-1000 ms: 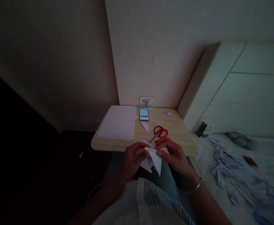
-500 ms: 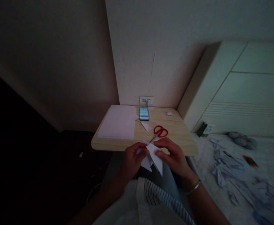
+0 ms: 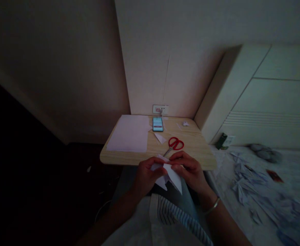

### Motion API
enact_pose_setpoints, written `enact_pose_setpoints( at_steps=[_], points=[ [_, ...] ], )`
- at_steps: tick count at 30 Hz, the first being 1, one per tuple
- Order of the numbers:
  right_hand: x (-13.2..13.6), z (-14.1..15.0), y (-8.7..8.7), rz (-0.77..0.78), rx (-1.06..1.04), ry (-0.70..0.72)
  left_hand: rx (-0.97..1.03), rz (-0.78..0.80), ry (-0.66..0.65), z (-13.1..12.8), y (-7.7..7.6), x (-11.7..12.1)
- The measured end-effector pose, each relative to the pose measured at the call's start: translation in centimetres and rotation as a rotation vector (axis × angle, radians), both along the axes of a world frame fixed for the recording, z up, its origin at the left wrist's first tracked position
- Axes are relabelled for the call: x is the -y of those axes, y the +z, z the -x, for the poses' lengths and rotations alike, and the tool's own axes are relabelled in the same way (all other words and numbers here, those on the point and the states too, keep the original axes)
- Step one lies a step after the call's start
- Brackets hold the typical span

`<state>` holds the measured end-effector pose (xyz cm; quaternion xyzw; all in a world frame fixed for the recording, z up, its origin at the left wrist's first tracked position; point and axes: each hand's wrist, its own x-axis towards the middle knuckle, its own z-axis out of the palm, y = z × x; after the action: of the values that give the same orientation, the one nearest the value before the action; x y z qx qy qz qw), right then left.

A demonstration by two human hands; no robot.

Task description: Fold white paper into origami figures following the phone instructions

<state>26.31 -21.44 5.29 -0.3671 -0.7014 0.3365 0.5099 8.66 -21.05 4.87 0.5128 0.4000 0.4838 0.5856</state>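
Both hands pinch a folded white paper piece (image 3: 171,176) held over my lap, just below the front edge of a small wooden table (image 3: 191,145). My left hand (image 3: 146,174) grips its left side with closed fingers. My right hand (image 3: 191,171), with a bracelet on the wrist, pinches the top right part. The paper's pointed flaps hang down between the hands. Red-handled scissors (image 3: 174,144) lie on the table just beyond my right hand.
On the table lie a stack of white paper sheets (image 3: 130,133), a lit phone (image 3: 157,124), a small paper scrap (image 3: 160,137) and another bit (image 3: 184,124). A wall socket (image 3: 160,109) sits behind. Several folded paper pieces (image 3: 244,184) lie scattered on the bed at right.
My hands have drawn closer together on the paper, the right thumb and fingers sliding left along its top. The lower flap now points further down and right.
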Motion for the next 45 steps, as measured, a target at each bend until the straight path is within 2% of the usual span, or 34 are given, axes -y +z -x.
enact_pose_setpoints(
  at_steps=[4, 8, 15, 24, 29, 32, 36, 41, 45],
  points=[
    [0.1, 0.0, 0.0, 0.018, 0.017, 0.074, -0.017, -0.015, 0.06, 0.0, 0.2, 0.0],
    [0.2, 0.4, 0.0, 0.043, -0.042, 0.04, -0.051, -0.034, 0.078, -0.2, 0.5, 0.1],
    [0.1, 0.7, -0.3, 0.132, -0.21, -0.055, -0.144, -0.079, -0.045, 0.0, 0.8, 0.3],
    [0.3, 1.6, -0.6, 0.282, -0.372, -0.088, -0.313, -0.28, 0.015, -0.2, 1.3, 0.5],
    [0.3, 2.4, -0.1, 0.225, -0.316, -0.164, -0.393, -0.396, 0.076, -0.6, 1.0, 0.7],
    [0.2, 2.6, 0.1, 0.179, -0.297, -0.191, -0.351, -0.386, 0.117, -1.0, 0.5, 0.6],
    [0.1, 2.7, 0.4, 0.13, -0.278, -0.236, -0.203, -0.333, 0.171, -1.6, -0.1, 0.5],
    [0.3, 2.9, 0.6, 0.117, -0.264, -0.285, -0.16, -0.332, 0.164, -1.6, 0.4, 0.5],
    [0.2, 3.0, 0.6, 0.092, -0.269, -0.269, -0.082, -0.309, 0.177, -1.5, 0.9, 0.4]
  ],
)
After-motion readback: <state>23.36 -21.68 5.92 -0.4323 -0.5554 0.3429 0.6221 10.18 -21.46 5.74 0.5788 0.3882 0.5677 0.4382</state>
